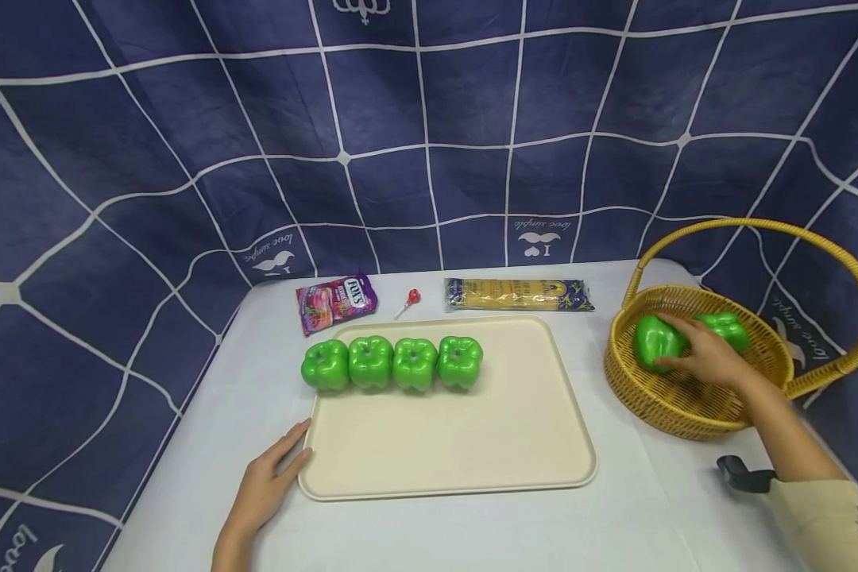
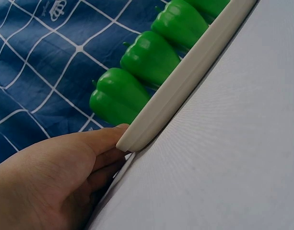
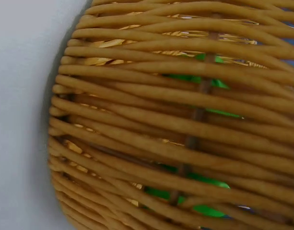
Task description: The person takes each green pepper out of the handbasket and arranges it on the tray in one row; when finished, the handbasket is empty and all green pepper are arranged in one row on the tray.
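Observation:
My right hand (image 1: 709, 354) reaches into a yellow wicker basket (image 1: 625, 391) and grips a green bell pepper (image 1: 654, 342) between thumb and fingers. A second green pepper (image 1: 729, 327) lies in the basket beyond that hand. In the right wrist view the basket's weave (image 3: 137, 96) hides the hand, and only patches of green show through. My left hand (image 1: 264, 486) touches the left edge of a cream tray (image 1: 450, 445), its fingers fairly straight. Several green peppers (image 1: 415, 364) stand side by side along the tray's far left part; the leftmost overlaps the rim.
Behind the tray lie a purple candy bag (image 1: 336, 302), a red lollipop (image 1: 413, 296) and a yellow pack of noodles (image 1: 518, 294). The basket's tall handle (image 1: 815, 234) arches above its right side. A blue checked cloth (image 1: 472, 95) hangs behind the white table.

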The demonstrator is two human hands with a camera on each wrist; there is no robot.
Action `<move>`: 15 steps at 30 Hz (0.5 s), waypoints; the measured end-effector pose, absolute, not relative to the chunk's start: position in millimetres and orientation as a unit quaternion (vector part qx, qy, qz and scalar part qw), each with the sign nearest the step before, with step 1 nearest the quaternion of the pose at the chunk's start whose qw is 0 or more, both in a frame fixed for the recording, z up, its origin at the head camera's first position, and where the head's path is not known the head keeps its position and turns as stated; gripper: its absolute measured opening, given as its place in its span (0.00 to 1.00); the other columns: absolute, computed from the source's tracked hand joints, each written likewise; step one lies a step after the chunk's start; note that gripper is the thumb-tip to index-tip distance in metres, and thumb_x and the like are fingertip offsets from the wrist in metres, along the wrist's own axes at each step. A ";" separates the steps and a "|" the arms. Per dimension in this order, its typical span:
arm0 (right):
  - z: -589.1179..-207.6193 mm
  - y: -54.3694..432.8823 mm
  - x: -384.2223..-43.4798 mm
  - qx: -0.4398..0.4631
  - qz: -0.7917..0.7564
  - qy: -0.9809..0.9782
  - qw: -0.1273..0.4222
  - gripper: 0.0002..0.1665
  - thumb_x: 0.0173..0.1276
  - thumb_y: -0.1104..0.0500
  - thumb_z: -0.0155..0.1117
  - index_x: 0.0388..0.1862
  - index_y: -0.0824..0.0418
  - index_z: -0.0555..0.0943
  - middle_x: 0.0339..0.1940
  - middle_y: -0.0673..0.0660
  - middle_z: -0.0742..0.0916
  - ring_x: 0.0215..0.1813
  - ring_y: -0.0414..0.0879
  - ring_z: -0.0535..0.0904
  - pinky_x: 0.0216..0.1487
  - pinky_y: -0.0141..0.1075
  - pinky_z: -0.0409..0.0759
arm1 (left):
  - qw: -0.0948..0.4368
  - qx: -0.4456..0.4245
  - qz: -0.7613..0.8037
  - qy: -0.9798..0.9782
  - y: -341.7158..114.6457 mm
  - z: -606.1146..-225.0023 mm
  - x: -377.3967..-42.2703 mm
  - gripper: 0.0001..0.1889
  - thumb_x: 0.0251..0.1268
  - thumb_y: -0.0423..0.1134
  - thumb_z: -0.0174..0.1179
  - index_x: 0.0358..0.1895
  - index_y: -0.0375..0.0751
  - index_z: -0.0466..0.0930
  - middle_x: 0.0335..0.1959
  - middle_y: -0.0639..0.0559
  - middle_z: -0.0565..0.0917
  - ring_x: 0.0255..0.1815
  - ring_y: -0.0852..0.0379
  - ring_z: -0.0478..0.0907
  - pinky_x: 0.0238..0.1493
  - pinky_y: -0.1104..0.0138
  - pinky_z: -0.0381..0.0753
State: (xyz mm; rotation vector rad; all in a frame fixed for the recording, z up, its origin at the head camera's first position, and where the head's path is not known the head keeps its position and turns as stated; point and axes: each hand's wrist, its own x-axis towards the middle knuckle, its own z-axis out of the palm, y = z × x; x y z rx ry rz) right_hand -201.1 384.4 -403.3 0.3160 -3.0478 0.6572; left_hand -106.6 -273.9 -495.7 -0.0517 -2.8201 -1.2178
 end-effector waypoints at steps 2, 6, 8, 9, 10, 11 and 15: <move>-403.0 382.7 -202.0 0.095 0.215 -0.972 0.000 0.50 0.57 0.48 0.69 0.68 0.70 0.55 0.58 0.82 0.64 0.52 0.78 0.64 0.45 0.70 0.67 | 0.034 -0.017 -0.396 -0.917 -274.1 -495.8 -106.9 0.26 0.65 0.53 0.53 0.65 0.50 0.68 0.65 0.41 0.66 0.66 0.36 0.59 0.64 0.43 0.57; -404.9 378.1 -206.1 0.072 0.223 -0.972 -0.002 0.49 0.60 0.43 0.65 0.67 0.72 0.56 0.58 0.82 0.63 0.54 0.77 0.62 0.47 0.70 0.66 | 0.034 -0.017 -0.396 -0.917 -274.5 -496.3 -107.3 0.26 0.65 0.53 0.53 0.65 0.51 0.67 0.65 0.41 0.66 0.66 0.36 0.59 0.64 0.43 0.57; -406.4 375.7 -208.9 0.062 0.225 -0.972 0.003 0.48 0.61 0.42 0.63 0.66 0.72 0.57 0.59 0.83 0.62 0.55 0.77 0.61 0.48 0.70 0.65 | 0.036 -0.019 -0.396 -0.917 -274.9 -496.8 -107.1 0.26 0.65 0.53 0.53 0.65 0.51 0.68 0.65 0.41 0.66 0.66 0.37 0.59 0.64 0.43 0.57; -407.1 374.5 -210.3 0.059 0.224 -0.973 0.008 0.47 0.61 0.42 0.63 0.65 0.72 0.58 0.59 0.83 0.62 0.55 0.78 0.61 0.48 0.70 0.64 | 0.038 -0.019 -0.397 -0.917 -275.0 -497.2 -107.0 0.26 0.65 0.53 0.54 0.65 0.50 0.68 0.65 0.41 0.66 0.66 0.37 0.60 0.64 0.43 0.57; -407.9 373.3 -211.6 0.055 0.223 -0.973 0.013 0.47 0.62 0.41 0.62 0.65 0.72 0.58 0.59 0.84 0.62 0.54 0.78 0.61 0.48 0.70 0.64 | 0.039 -0.020 -0.397 -0.917 -275.1 -497.3 -106.9 0.26 0.65 0.53 0.54 0.65 0.50 0.68 0.65 0.41 0.66 0.66 0.37 0.60 0.64 0.43 0.57; -408.5 372.2 -212.9 0.051 0.221 -0.974 0.018 0.46 0.62 0.41 0.62 0.64 0.73 0.59 0.58 0.84 0.62 0.54 0.78 0.62 0.49 0.70 0.64 | 0.040 -0.021 -0.397 -0.917 -275.2 -497.5 -106.8 0.26 0.65 0.53 0.54 0.65 0.50 0.68 0.65 0.41 0.67 0.65 0.37 0.60 0.64 0.43 0.57; -410.3 369.0 -217.7 0.035 0.209 -0.977 0.031 0.48 0.62 0.41 0.61 0.63 0.76 0.58 0.56 0.86 0.62 0.53 0.77 0.62 0.48 0.69 0.65 | 0.045 -0.023 -0.397 -0.916 -275.3 -497.7 -106.3 0.26 0.65 0.52 0.54 0.64 0.50 0.68 0.64 0.40 0.67 0.65 0.36 0.60 0.64 0.42 0.57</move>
